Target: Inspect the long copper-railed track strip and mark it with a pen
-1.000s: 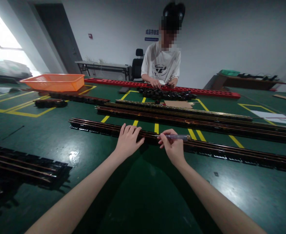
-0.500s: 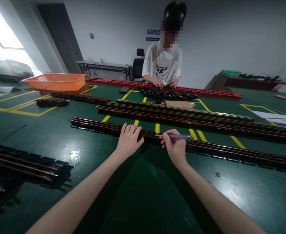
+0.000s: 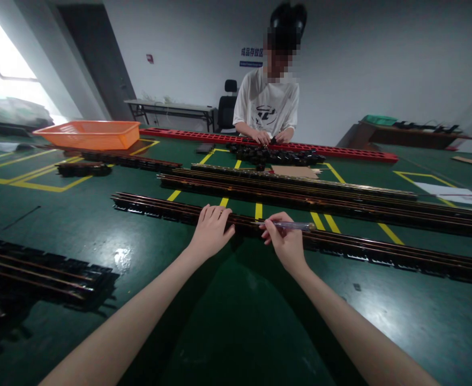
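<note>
A long black rail with copper-coloured rods [image 3: 364, 252] lies across the green table in front of me. My left hand [image 3: 211, 230] grips it left of centre, fingers over the top and thumb on the near side. In my right hand [image 3: 286, 241] is a slim screwdriver [image 3: 292, 225] with a clear handle, held almost level. Its thin shaft points left along the rail, between my hands. I cannot make out what its tip touches.
Behind lie more rod-bearing rails [image 3: 300, 199] and a heap of black parts [image 3: 276, 155]. A co-worker [image 3: 266, 104] handles small parts beside a red slotted beam [image 3: 340, 151]. An orange tray [image 3: 91, 136] stands back left. Another black rail stack [image 3: 46, 273] lies near left.
The view has shifted very slightly. Both hands keep nearly the same places on the rail, and the screwdriver stays in my right hand.
</note>
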Demonstrator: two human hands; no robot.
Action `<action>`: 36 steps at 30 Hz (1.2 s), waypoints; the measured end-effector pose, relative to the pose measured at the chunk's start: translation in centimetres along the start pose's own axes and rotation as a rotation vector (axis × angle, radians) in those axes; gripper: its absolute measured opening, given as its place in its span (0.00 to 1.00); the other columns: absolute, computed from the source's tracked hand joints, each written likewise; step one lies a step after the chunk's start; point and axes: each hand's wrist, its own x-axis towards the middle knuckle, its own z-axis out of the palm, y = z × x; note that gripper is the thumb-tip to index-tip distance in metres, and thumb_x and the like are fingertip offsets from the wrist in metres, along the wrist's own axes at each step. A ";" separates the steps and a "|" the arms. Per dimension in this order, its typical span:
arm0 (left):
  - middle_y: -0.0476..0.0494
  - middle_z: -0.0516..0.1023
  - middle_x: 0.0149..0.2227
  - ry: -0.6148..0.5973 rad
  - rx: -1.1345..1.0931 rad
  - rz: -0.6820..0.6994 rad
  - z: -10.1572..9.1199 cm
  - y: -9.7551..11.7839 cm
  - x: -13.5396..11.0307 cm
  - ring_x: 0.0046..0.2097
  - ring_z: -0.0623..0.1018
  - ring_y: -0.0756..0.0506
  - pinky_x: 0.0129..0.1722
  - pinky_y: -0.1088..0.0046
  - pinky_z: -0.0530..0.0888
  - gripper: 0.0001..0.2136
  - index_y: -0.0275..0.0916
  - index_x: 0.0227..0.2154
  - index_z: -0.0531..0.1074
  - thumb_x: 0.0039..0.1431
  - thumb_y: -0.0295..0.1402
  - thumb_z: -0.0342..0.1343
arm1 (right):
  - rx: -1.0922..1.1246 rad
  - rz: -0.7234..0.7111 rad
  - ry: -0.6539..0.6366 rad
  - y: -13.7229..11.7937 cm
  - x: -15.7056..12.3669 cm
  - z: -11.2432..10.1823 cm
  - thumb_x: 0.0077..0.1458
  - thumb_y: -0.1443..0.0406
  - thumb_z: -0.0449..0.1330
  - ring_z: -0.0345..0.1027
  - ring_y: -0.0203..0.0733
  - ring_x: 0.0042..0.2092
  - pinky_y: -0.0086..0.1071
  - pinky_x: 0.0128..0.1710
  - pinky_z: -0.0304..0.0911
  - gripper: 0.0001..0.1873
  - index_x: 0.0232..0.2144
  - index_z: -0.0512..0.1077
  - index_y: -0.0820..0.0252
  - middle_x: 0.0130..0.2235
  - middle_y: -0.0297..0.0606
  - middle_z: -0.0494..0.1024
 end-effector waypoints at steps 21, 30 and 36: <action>0.40 0.74 0.48 0.041 0.062 0.042 0.0 0.3 -0.2 0.53 0.69 0.40 0.62 0.54 0.57 0.15 0.37 0.49 0.68 0.61 0.31 0.45 | 0.042 0.028 0.048 0.1 0.1 0.2 0.54 0.58 0.58 0.68 0.32 0.23 0.24 0.17 0.65 0.11 0.29 0.65 0.59 0.25 0.34 0.74; 0.39 0.73 0.49 0.044 0.082 0.042 0.0 0.3 -0.3 0.53 0.69 0.40 0.62 0.53 0.57 0.17 0.36 0.50 0.68 0.61 0.26 0.42 | 0.007 0.011 0.031 -0.2 0.0 0.1 0.54 0.58 0.58 0.69 0.33 0.23 0.25 0.18 0.67 0.11 0.29 0.66 0.60 0.26 0.34 0.74; 0.39 0.73 0.50 0.027 0.074 0.028 -0.1 0.2 -0.3 0.54 0.69 0.40 0.62 0.53 0.57 0.18 0.36 0.50 0.68 0.60 0.25 0.42 | -0.014 0.004 0.030 -0.4 0.0 0.1 0.54 0.56 0.58 0.69 0.34 0.23 0.25 0.17 0.67 0.13 0.28 0.65 0.59 0.26 0.35 0.74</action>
